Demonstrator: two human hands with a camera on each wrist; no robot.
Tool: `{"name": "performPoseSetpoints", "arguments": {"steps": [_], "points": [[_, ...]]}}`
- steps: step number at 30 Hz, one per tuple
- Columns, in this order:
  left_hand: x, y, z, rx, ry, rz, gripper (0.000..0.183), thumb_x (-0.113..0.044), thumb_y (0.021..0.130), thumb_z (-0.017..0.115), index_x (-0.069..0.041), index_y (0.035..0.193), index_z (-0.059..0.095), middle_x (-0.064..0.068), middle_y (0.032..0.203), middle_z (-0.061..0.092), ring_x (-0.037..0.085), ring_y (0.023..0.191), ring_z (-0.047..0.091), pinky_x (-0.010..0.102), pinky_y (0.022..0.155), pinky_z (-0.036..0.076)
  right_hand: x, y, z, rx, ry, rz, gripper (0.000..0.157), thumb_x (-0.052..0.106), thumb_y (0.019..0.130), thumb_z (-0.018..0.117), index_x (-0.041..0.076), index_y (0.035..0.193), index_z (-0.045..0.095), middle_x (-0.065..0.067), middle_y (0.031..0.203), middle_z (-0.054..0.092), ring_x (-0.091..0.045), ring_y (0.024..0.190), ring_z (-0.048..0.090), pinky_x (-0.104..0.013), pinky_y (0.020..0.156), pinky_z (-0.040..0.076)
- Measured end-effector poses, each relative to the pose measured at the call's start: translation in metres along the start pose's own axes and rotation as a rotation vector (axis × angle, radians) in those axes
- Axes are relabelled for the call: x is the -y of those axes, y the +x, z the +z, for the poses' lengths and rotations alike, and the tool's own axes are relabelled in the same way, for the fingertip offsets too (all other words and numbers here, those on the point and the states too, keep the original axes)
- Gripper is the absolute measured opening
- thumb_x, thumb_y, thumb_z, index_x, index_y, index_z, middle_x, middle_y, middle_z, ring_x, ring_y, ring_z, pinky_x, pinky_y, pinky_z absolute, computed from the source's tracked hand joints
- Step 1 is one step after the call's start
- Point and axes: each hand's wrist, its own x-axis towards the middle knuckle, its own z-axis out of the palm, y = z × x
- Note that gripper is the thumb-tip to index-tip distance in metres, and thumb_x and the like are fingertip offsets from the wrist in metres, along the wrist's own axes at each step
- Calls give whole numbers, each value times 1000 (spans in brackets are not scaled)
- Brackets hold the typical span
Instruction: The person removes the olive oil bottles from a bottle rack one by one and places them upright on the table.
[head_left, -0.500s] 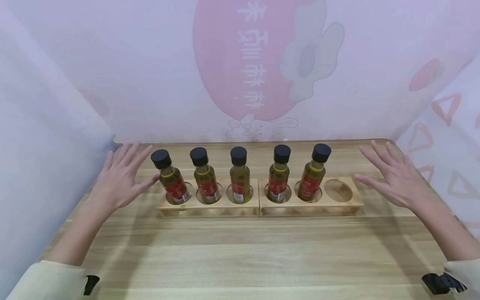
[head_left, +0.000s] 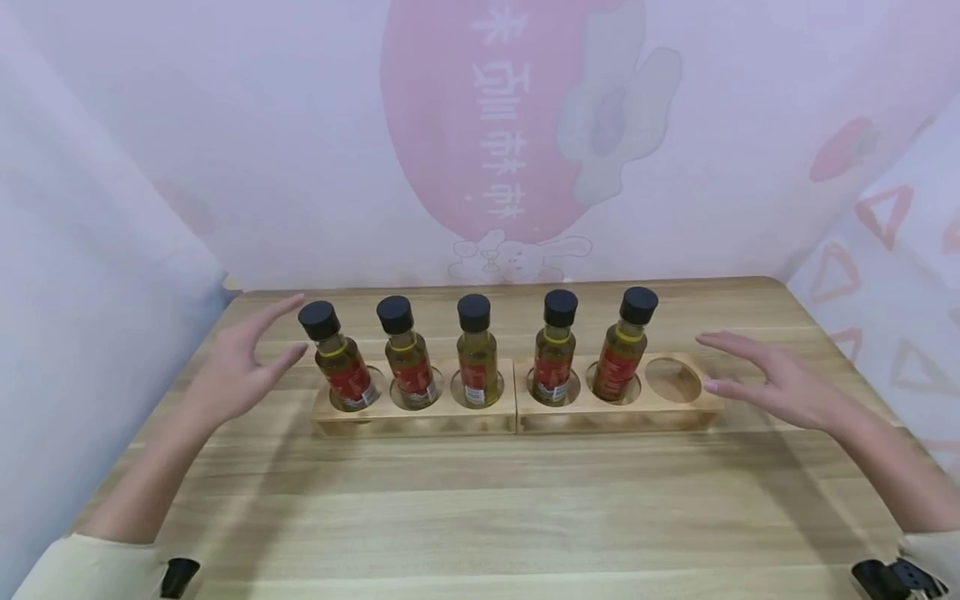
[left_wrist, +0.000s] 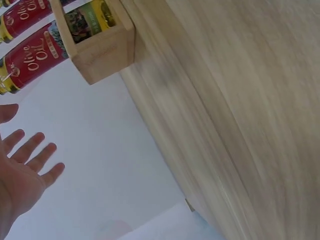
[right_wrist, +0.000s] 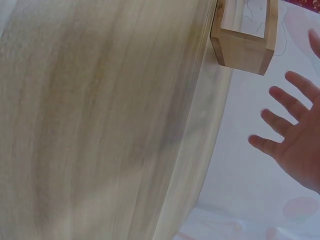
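Observation:
Several olive oil bottles with black caps and red labels stand in a row of two joined wooden racks. My left hand [head_left: 236, 371] hovers beside the leftmost bottle [head_left: 347, 367], thumb and fingers spread apart, holding nothing. Past the right rack [head_left: 615, 421], my right hand [head_left: 787, 385] is held in the air near the vacant round hole [head_left: 675, 381], likewise holding nothing. The left rack [head_left: 420, 425] carries a bottle in each hole. In the left wrist view, "Olive Oil" is legible on a bottle [left_wrist: 35, 57]; the right wrist view shows the rack's end [right_wrist: 243, 52] and spread fingers.
A light wood table [head_left: 495, 508] lies under the racks. Behind it hangs a pale pink printed cloth [head_left: 300, 167], and further cloth closes in the left [head_left: 82, 292] and right [head_left: 915, 317] sides.
Both hands have turned from palms-down with spread fingers to a sideways pose, thumbs below the fingers. They have shifted slightly inward. The bottles keep their places in the racks.

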Motion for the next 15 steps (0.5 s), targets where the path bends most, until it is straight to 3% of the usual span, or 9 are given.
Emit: {"name": "performPoseSetpoints", "arguments": {"steps": [1, 3, 4, 5, 8, 11, 15], "points": [[-1, -1, 0, -11, -26, -6, 62, -6, 96, 72, -6, 154, 49, 28, 149, 53, 41, 123, 61, 69, 110, 40, 0, 0, 1, -2, -9, -18, 63, 23, 93, 79, 6, 149, 54, -24, 151, 52, -51, 141, 43, -61, 113, 40], [-4, -3, -1, -29, -78, -9, 61, -4, 96, 71, -8, 153, 50, 25, 147, 56, 20, 124, 62, 49, 115, 43, 0, 2, 4, 4, -29, -59, 64, 21, 90, 83, 4, 146, 57, -22, 146, 58, -47, 135, 51, -53, 107, 47], [-5, -4, -2, -34, -112, -10, 61, -3, 96, 71, -8, 153, 50, 24, 147, 56, 13, 136, 52, 39, 116, 42, -1, 3, 5, 6, -36, -73, 65, 21, 88, 84, 3, 145, 58, -20, 144, 60, -45, 132, 54, -50, 105, 49], [-7, -4, -2, -36, -145, -12, 61, -2, 96, 71, -9, 153, 51, 21, 147, 57, 4, 133, 51, 28, 113, 42, -1, 4, 6, 7, -37, -86, 66, 20, 87, 86, 2, 144, 59, -20, 143, 61, -43, 130, 56, -49, 102, 51], [-12, -5, -2, -30, -255, -4, 60, 3, 96, 68, -7, 153, 51, 9, 149, 57, -10, 126, 49, 7, 103, 39, -4, 6, 8, 18, -14, -112, 67, 16, 84, 87, -3, 141, 58, -22, 140, 63, -44, 126, 59, -63, 94, 54], [-16, -4, -2, -6, -360, 15, 58, 8, 95, 65, -2, 150, 51, -7, 145, 59, -6, 124, 54, 8, 102, 43, -7, 7, 8, 25, -3, -119, 66, 13, 83, 88, -6, 139, 59, -24, 137, 64, -44, 123, 60, -64, 91, 56], [-18, -3, -2, 43, -478, 48, 53, 13, 94, 61, 2, 146, 54, -14, 133, 65, 2, 121, 61, 11, 102, 46, -10, 7, 7, 39, -15, -106, 64, 13, 81, 89, -3, 137, 62, -21, 134, 67, -30, 120, 65, -48, 90, 61]]}}
